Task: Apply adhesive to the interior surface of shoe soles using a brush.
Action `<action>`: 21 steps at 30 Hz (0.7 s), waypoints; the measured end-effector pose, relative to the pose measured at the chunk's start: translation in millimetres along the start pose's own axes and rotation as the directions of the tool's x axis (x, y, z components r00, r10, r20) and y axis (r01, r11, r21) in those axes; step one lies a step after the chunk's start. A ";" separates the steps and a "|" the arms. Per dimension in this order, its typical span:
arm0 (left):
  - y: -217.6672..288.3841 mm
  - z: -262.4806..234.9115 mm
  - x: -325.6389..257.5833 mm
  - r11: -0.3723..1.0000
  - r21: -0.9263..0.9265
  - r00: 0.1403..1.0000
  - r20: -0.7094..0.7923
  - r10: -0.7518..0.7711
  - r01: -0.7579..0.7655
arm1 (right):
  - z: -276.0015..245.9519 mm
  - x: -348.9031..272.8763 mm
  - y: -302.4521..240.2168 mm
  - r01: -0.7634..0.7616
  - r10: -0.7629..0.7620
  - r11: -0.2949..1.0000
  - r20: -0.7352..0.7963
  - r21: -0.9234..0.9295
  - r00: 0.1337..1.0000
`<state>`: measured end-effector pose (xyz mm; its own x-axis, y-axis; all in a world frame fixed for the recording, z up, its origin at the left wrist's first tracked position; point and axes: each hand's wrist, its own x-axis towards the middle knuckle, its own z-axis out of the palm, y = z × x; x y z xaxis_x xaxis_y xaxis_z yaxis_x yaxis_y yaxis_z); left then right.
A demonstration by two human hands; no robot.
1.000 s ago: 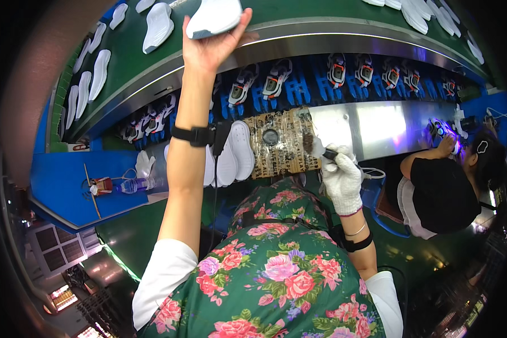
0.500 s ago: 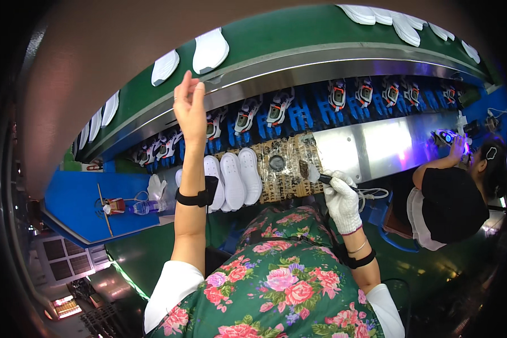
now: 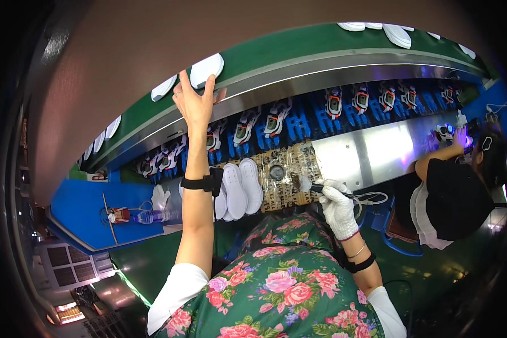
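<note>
My bare left hand reaches up to the green belt. Its fingers are spread at the near end of a white shoe sole; whether they touch it I cannot tell. Another white sole lies just left of it. In a white knit glove, my right hand is closed round the black handle of a brush. The brush's pale tip is over a taped cardboard sheet. Left of the cardboard, several white soles stand side by side, partly behind my left forearm.
Below the belt's metal edge runs a row of shoes on blue racks. A metal plate lies right of the cardboard. A blue table holds a bottle. At the right sits a co-worker in black.
My left hand has moved up and slightly right to the sole on the belt, its fingers spreading. My right hand with the brush has shifted slightly left and down.
</note>
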<state>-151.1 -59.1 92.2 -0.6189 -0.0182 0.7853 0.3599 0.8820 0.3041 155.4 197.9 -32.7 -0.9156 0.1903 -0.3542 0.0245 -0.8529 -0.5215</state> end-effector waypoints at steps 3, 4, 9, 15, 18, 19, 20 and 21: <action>-0.6 12.2 19.4 0.972 -0.062 0.951 0.231 -0.205 0.225 | -1.0 1.4 0.0 -0.005 0.005 1.000 -0.019 0.000 1.000; 0.4 17.4 25.0 0.974 -0.065 0.952 0.235 -0.198 0.219 | -1.5 1.6 0.3 -0.001 0.001 1.000 -0.024 -0.013 1.000; 12.0 19.1 34.1 0.971 -0.149 0.965 0.213 -0.154 0.188 | -6.4 1.6 0.0 0.024 -0.025 1.000 -0.028 -0.020 0.999; 73.4 35.7 9.6 0.922 -0.249 0.877 0.312 0.365 -0.295 | -9.1 4.3 -7.8 0.039 -0.041 0.999 -0.081 -0.028 0.996; 100.8 59.1 -2.3 0.957 0.010 0.836 0.489 0.248 -0.290 | -8.2 6.6 -9.4 0.050 -0.053 0.997 -0.051 -0.058 0.997; 104.6 66.3 2.1 0.959 0.010 0.823 0.515 0.239 -0.285 | -7.8 7.2 -9.1 0.047 -0.054 0.994 -0.066 -0.101 0.996; 107.6 71.5 5.4 0.960 0.010 0.816 0.530 0.232 -0.280 | -7.5 7.4 -8.2 0.046 -0.059 0.988 -0.085 -0.148 0.995; 111.0 75.2 8.4 0.966 -0.028 0.813 0.534 0.231 -0.256 | -7.4 7.4 -7.1 0.033 -0.047 0.988 -0.091 -0.153 0.995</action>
<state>-168.8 74.0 92.0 -0.7929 0.4406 0.4210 0.5260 0.8436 0.1077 151.3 209.0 -37.4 -0.8756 0.2736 -0.3982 0.0556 -0.7617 -0.6456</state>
